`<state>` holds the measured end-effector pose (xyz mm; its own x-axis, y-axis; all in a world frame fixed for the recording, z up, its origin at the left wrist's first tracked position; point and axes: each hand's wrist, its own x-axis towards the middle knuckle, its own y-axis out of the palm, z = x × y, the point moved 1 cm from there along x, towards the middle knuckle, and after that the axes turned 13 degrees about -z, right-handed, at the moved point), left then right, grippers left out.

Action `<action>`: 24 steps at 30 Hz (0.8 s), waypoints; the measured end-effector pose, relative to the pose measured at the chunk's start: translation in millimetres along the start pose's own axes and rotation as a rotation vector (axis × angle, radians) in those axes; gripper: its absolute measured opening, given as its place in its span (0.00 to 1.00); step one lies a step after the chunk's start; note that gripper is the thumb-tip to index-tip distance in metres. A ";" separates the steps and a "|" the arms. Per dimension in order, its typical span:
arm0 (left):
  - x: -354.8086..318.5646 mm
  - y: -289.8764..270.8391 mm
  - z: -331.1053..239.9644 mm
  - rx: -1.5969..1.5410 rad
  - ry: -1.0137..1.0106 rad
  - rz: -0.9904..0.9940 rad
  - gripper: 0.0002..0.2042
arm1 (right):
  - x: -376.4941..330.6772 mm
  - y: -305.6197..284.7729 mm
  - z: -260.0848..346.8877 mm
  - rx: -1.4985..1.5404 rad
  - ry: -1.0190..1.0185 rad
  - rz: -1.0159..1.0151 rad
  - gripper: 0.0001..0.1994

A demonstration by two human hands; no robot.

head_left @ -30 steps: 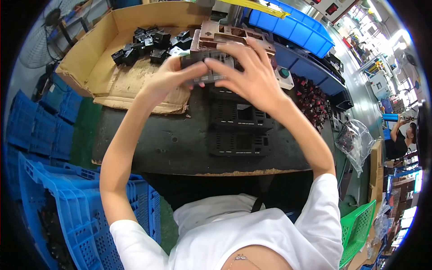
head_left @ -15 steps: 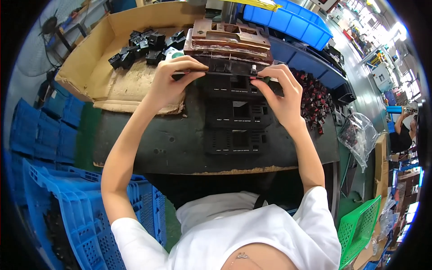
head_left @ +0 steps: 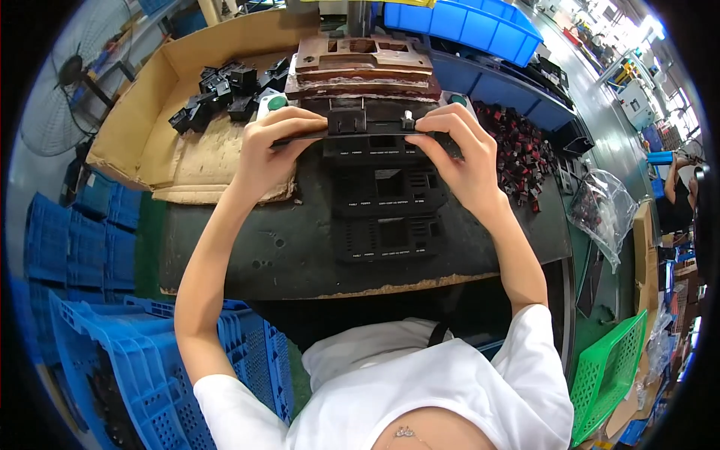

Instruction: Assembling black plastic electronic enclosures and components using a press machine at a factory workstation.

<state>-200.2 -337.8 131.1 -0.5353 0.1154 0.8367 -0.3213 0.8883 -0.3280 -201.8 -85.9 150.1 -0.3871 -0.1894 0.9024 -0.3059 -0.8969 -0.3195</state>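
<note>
Both my hands hold one flat black plastic panel (head_left: 360,135) edge-on above the dark worktable (head_left: 247,247). My left hand (head_left: 274,146) grips its left end and my right hand (head_left: 457,150) grips its right end. A small black block sits on top of the panel's middle. Directly below it lie three more black panels (head_left: 386,214) in a row toward me. Just beyond the held panel stands a brown metal press fixture (head_left: 364,64).
A cardboard tray (head_left: 150,127) with several black plastic parts (head_left: 225,94) sits at the far left. Small dark red parts (head_left: 517,142) are heaped at the right. Blue bins (head_left: 465,22) stand behind, blue crates (head_left: 150,360) at lower left, a green basket (head_left: 607,367) at lower right.
My hands pulled back from the press fixture toward me, bringing the black panel with them. It is now held level over the row of panels.
</note>
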 end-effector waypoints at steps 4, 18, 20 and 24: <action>0.7 2.0 0.9 0.010 0.053 -0.007 0.08 | -0.4 -0.9 -1.4 0.012 0.006 -0.005 0.08; -11.0 3.3 1.2 -0.942 -1.088 0.012 0.23 | -11.2 5.5 -10.3 0.821 1.156 0.233 0.08; -8.4 8.8 1.8 -1.125 -1.300 -0.176 0.37 | -13.8 8.2 -11.2 0.909 1.435 0.171 0.08; -17.6 10.2 21.1 -1.235 -1.359 -0.165 0.26 | -11.0 7.3 -10.9 1.077 1.622 0.140 0.06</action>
<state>-210.5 -340.2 103.7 -0.9483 0.1654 -0.2708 -0.0781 0.7053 0.7046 -209.2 -86.1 134.8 -0.8542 -0.3458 -0.3884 0.1230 -0.8600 0.4952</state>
